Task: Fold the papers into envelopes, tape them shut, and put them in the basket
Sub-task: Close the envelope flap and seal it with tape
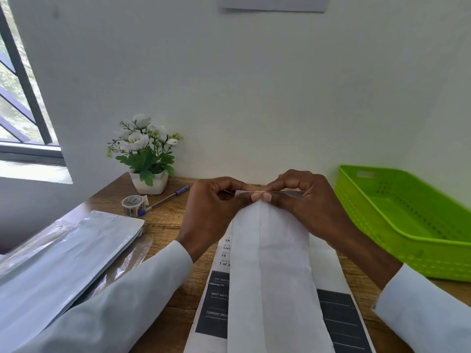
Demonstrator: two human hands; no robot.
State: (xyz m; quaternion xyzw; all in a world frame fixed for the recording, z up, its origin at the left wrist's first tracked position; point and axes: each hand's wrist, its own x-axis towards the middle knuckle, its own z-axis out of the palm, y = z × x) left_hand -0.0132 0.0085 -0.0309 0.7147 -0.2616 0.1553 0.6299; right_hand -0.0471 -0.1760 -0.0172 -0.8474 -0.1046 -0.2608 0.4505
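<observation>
I count two hands (211,212), one basket (407,225), one tape roll (133,205), one pen (165,200), one flowerpot (149,182).

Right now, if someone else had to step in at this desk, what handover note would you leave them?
Left hand and right hand: both pinch the far end of the folded paper, creasing it.
The folded paper lies lengthwise on a printed sheet mid-desk.
Tape roll sits to the left by the pen, untouched; a paper stack in plastic is at far left.
Green basket on the right shows no envelopes.
Done: long sides folded in. Left: finish the end fold, tape, put in basket, repeat.
</observation>
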